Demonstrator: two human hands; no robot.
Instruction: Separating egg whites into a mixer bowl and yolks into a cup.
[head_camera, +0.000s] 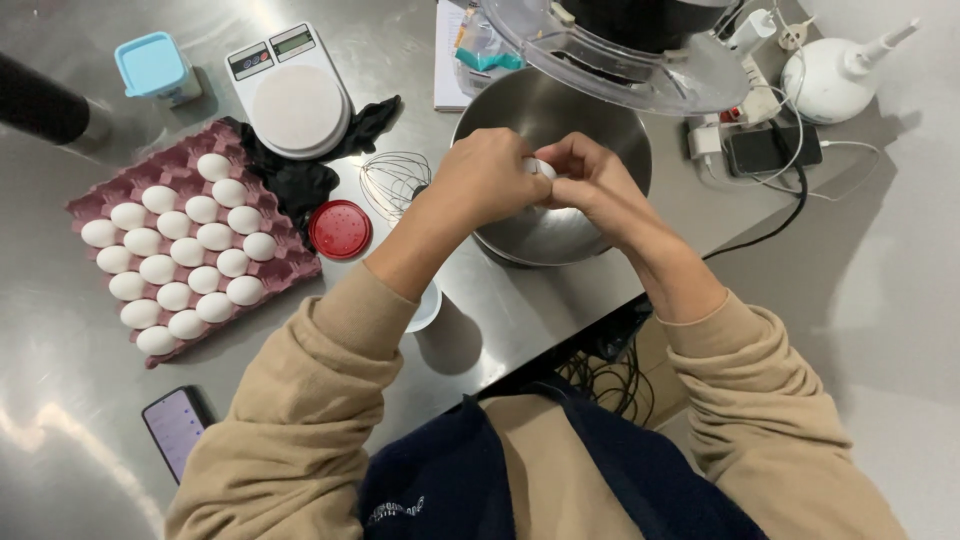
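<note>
1. Nearest are the tan sleeves (300, 400) and a dark apron (470, 480).
2. Both hands meet over a steel bowl (600, 110). Left hand (485, 178) and right hand (590, 180) grasp one white egg (541, 167) between the fingertips.
3. At the left lies a tray (105, 185) full of white eggs. Far from it stands a scale (290, 90), and a red lid (340, 229) and a whisk (393, 180) lie between tray and bowl.
4. A phone (175, 430) lies near left.

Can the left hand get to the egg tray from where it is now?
Probably yes, once it lets go: the left hand shares an egg with the right hand, but only the low red lid lies toward the egg tray.
</note>
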